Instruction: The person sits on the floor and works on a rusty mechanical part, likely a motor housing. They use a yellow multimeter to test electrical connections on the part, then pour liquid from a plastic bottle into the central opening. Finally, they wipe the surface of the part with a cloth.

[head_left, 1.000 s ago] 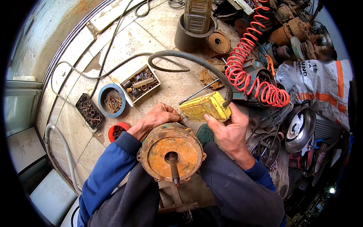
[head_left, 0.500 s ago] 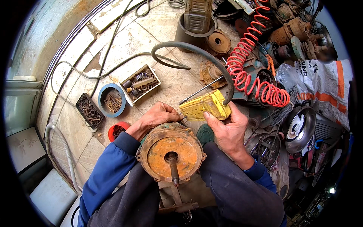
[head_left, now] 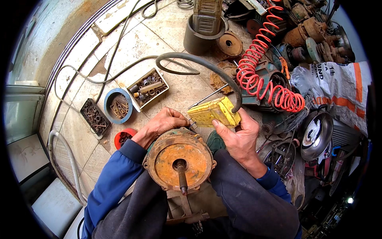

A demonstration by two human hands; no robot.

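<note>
Between my knees stands a rusty electric motor [head_left: 159, 169], its orange-brown round end face up and a shaft [head_left: 182, 179] sticking out of the middle. My right hand [head_left: 240, 139] grips a worn yellow box [head_left: 213, 112], thumb on the near side, just beyond the motor. A thick black cable [head_left: 191, 57] runs out of the box's right end and loops away. At the motor's far edge, my left hand [head_left: 165, 121] is closed, its fingertips pinching a small metal piece [head_left: 193, 124] by the box's left end. The fingers hide most of that piece.
Left on the tiled floor are a black tray of screws [head_left: 94, 118], a blue ring-shaped tub of bolts [head_left: 118, 105], a white bin of parts [head_left: 148, 89] and a red bowl [head_left: 124, 136]. A red coiled hose [head_left: 256, 59], steel bowl [head_left: 316, 136] and woven sack [head_left: 342, 91] crowd the right.
The yellow box and its cable have shifted slightly left with my right hand. My left hand stays in nearly the same spot; the motor is where it was.
</note>
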